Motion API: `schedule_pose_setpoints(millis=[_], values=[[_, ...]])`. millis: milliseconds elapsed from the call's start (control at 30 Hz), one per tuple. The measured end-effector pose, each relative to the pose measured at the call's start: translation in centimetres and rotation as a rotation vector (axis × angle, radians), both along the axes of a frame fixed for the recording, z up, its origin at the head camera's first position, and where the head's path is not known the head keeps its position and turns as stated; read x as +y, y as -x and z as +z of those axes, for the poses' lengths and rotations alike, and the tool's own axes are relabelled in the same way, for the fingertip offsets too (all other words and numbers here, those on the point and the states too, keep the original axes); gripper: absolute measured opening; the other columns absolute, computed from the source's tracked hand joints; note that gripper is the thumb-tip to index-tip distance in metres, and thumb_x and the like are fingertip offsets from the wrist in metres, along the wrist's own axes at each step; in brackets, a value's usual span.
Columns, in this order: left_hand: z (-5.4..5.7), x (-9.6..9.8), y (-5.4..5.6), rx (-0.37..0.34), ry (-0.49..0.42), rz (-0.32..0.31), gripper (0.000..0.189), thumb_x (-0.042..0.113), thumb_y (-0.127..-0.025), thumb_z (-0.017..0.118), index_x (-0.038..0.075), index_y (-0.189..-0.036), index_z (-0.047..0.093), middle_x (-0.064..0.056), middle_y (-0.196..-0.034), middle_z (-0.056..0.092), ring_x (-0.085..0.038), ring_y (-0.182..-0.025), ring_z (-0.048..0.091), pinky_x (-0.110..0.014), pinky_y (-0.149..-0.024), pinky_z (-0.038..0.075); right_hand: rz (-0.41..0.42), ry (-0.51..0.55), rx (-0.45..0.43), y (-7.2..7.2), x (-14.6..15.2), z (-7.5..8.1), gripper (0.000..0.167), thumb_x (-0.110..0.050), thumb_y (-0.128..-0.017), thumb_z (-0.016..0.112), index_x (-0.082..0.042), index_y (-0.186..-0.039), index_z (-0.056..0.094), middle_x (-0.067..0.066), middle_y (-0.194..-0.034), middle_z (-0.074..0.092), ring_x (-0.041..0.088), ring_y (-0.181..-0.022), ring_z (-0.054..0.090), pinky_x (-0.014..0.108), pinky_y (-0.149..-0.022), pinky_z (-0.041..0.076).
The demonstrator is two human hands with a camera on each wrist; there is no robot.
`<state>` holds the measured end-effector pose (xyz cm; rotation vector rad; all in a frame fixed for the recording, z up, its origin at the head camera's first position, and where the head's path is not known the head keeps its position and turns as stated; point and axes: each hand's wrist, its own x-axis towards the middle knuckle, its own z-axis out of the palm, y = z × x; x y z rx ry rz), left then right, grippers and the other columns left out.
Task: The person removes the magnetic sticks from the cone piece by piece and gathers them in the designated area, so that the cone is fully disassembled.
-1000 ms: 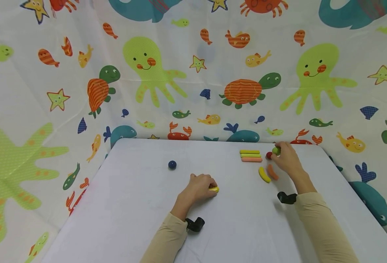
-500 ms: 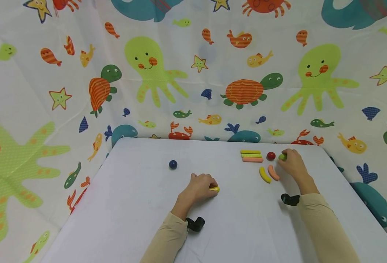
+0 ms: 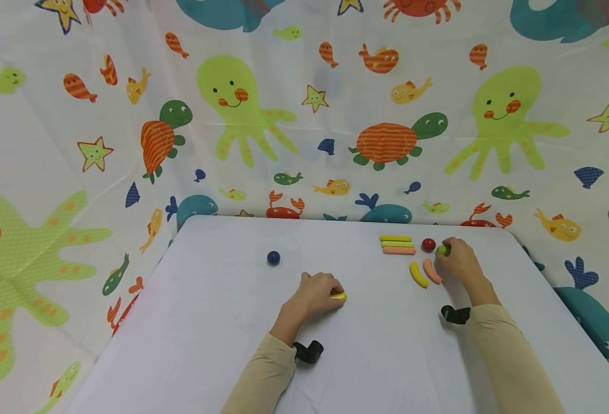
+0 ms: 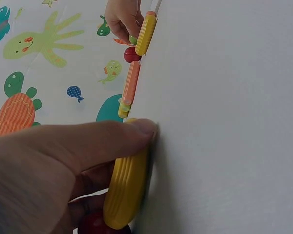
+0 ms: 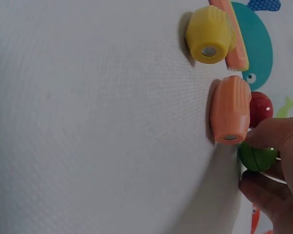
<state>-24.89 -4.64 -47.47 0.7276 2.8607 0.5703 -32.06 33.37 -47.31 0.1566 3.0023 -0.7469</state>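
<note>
At the table's middle my left hand (image 3: 313, 295) pinches a yellow curved magnetic stick (image 4: 124, 185) between thumb and fingers. A dark red ball (image 4: 98, 224) shows at the stick's near end, partly hidden by the hand. My right hand (image 3: 460, 262) holds a green ball (image 5: 257, 157) with thumb and fingers, low over the table at the back right. Just left of it sits a red ball (image 3: 428, 245). In front of these lie an orange curved stick (image 3: 431, 271) and a yellow curved stick (image 3: 418, 275), side by side.
Two yellow straight sticks (image 3: 395, 238) and an orange straight stick (image 3: 399, 250) lie stacked in a row at the back. A dark blue ball (image 3: 273, 257) sits at the left on the white table (image 3: 190, 322). A patterned sea-animal cloth (image 3: 304, 132) hangs behind.
My right hand has moved right and a little nearer with the green ball, away from the red ball, which now shows fully. My left hand keeps its place and hold.
</note>
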Motion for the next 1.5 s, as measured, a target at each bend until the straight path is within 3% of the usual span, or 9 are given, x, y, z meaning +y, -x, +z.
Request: schedule_pose_setpoints(millis=[1067,1500], values=[[0.0,0.1,0.0,-0.020,0.000,0.008,0.020,0.031,-0.087,0.075,0.020,-0.103,0.078,0.009,-0.090,0.066,-0.007,-0.081,0.054,-0.042,-0.084,0.037,0.002,-0.002,-0.026,-0.2,-0.2,0.4,0.061,-0.012,-0.093,0.061,0.015,-0.142,0.036,0.037,-0.135,0.042,0.047,-0.116,0.045,0.061,-0.107,0.042],[0.3,0.1,0.0,-0.014,0.007,0.005,0.020,0.033,-0.087,0.075,0.021,-0.103,0.078,0.011,-0.089,0.066,-0.005,-0.080,0.053,-0.040,-0.083,0.037,0.005,-0.017,0.105,-0.5,-1.2,3.0,0.063,-0.013,-0.091,0.065,0.012,-0.143,0.038,0.038,-0.142,0.036,0.054,-0.130,0.032,0.068,-0.107,0.037]])
